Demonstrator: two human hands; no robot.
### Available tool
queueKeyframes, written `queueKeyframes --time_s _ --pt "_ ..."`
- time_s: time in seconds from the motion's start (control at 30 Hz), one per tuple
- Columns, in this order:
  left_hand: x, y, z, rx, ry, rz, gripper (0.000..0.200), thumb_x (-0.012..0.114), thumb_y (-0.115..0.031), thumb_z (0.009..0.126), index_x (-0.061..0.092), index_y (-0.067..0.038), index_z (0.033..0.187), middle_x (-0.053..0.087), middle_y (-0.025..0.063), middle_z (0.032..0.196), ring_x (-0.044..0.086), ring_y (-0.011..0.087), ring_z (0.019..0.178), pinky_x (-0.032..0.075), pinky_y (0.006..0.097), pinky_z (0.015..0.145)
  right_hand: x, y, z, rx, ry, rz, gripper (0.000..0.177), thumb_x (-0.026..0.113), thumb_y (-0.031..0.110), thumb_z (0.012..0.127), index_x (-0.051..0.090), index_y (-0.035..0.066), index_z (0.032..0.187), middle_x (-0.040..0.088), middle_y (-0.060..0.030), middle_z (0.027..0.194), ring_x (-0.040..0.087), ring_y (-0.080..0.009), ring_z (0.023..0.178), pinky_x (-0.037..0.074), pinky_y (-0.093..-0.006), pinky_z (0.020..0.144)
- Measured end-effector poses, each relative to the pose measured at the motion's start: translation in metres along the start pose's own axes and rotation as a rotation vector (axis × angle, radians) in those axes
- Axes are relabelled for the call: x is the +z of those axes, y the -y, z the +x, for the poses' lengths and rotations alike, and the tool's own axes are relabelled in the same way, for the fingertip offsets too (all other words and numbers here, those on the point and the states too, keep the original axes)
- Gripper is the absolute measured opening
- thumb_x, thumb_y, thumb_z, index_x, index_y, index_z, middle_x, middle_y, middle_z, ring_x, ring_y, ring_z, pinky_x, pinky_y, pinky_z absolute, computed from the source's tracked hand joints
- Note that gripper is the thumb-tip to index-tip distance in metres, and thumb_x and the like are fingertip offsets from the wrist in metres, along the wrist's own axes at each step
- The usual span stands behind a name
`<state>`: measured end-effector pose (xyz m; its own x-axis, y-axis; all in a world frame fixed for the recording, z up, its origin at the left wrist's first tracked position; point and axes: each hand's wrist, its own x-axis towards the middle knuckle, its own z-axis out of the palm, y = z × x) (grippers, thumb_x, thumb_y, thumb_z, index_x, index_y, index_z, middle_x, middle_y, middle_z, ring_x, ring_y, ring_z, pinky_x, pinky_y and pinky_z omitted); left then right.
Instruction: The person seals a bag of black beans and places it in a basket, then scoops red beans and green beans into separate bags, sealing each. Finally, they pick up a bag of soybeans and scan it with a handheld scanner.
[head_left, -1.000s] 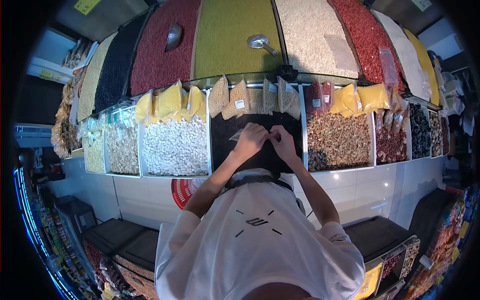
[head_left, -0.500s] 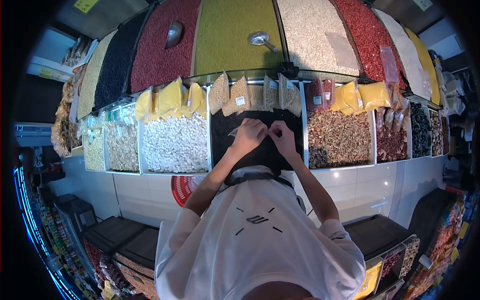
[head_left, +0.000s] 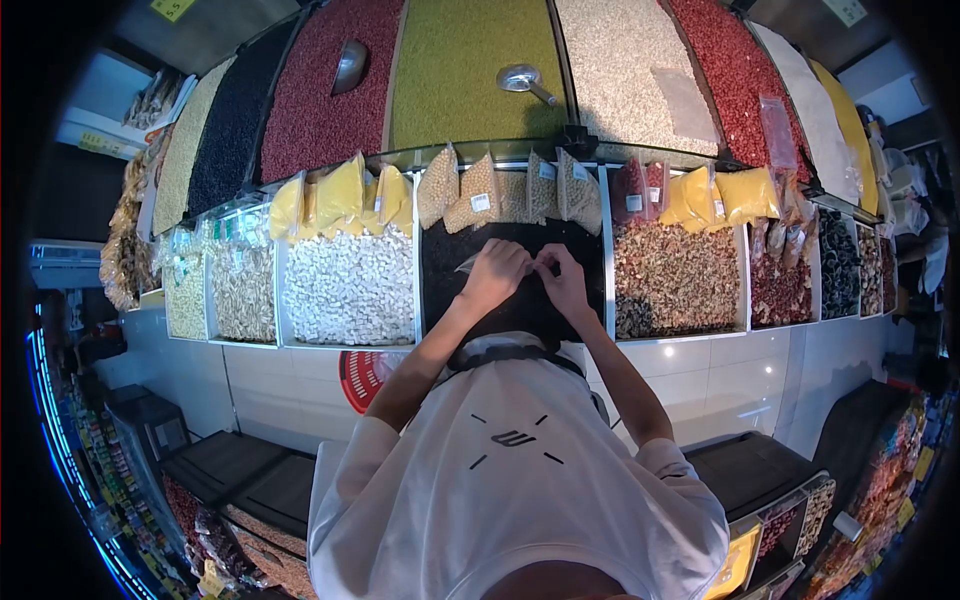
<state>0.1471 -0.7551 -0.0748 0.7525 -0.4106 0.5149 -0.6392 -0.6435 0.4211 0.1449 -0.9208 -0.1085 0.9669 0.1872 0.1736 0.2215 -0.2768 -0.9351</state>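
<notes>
The left hand (head_left: 497,275) has its fingers curled and closed, apparently on a small clear plastic bag (head_left: 466,266), whose pale corner pokes out on the far side of that hand from its fingertips. The right hand (head_left: 563,276) meets it almost tip to tip, thumb and forefinger drawn into a pinch; whether they grip the bag's edge I cannot tell, as the fingers cover most of it.

The step in hand looks like fine fingertip work along that edge. The next move seems to call for a steady left hold and a sure pinch on the right.

Directly beneath the fingers lies a bin of black goods (head_left: 450,250). Just beyond them stand bags of beige beans (head_left: 470,196) in a row. To the left of the fingers is a bin of white cubes (head_left: 350,292), to the right a bin of mixed brown pieces (head_left: 680,280), with yellow bags (head_left: 340,195) behind the cubes. Farther ahead, past the beige bags, spread green beans (head_left: 470,90), a metal scoop (head_left: 518,78) resting on them, and farther left dark red beans (head_left: 315,120) with another scoop (head_left: 349,66).
</notes>
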Motion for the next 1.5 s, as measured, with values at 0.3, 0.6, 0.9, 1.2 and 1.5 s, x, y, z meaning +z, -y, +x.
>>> queueKeyframes --time_s 0.3,0.6,0.9,1.2,1.5 --pt "0.000 0.001 -0.002 0.007 0.000 0.049 0.011 0.062 -0.008 0.072 0.056 -0.003 0.080 0.055 0.0081 0.076 0.054 0.0244 0.073 0.039 0.0354 0.071 0.004 0.001 0.002 -0.053 -0.036 -0.036 0.028 0.067 -0.006 0.073 0.052 0.003 0.095 0.059 -0.0064 0.078 0.059 -0.0149 0.070 0.048 -0.0268 0.066" --pt "-0.007 0.007 -0.002 -0.010 0.097 0.118 0.010 0.059 -0.005 0.074 0.057 -0.003 0.083 0.057 0.0087 0.080 0.055 0.0261 0.074 0.041 0.0355 0.072 0.005 0.004 0.006 -0.019 -0.010 -0.036 0.025 0.064 -0.008 0.075 0.052 0.003 0.095 0.058 -0.0064 0.078 0.058 -0.0139 0.071 0.048 -0.0268 0.067" --pt "-0.011 0.013 -0.010 -0.021 0.038 0.056 0.008 0.061 -0.008 0.075 0.058 -0.004 0.080 0.055 0.0078 0.075 0.055 0.0248 0.072 0.041 0.0343 0.071 0.008 0.003 0.009 0.051 0.020 0.021 0.027 0.063 -0.007 0.076 0.051 0.003 0.097 0.059 -0.0060 0.081 0.059 -0.0159 0.072 0.048 -0.0281 0.066" --pt "-0.008 0.016 -0.012 0.013 0.062 0.040 0.018 0.061 -0.008 0.068 0.058 -0.003 0.085 0.057 0.0081 0.082 0.056 0.0245 0.078 0.042 0.0353 0.075 0.010 0.009 0.016 -0.101 0.072 -0.141 0.028 0.064 -0.004 0.076 0.053 0.003 0.100 0.059 -0.0113 0.083 0.062 -0.0219 0.077 0.049 -0.0307 0.068" --pt "-0.006 0.021 -0.021 -0.044 0.077 0.115 0.022 0.058 -0.006 0.064 0.057 -0.004 0.087 0.055 0.0092 0.081 0.054 0.0260 0.077 0.041 0.0353 0.074 0.013 0.006 0.019 -0.122 0.085 -0.146 0.024 0.062 -0.002 0.078 0.054 0.003 0.101 0.059 -0.0126 0.085 0.062 -0.0250 0.076 0.050 -0.0330 0.066"
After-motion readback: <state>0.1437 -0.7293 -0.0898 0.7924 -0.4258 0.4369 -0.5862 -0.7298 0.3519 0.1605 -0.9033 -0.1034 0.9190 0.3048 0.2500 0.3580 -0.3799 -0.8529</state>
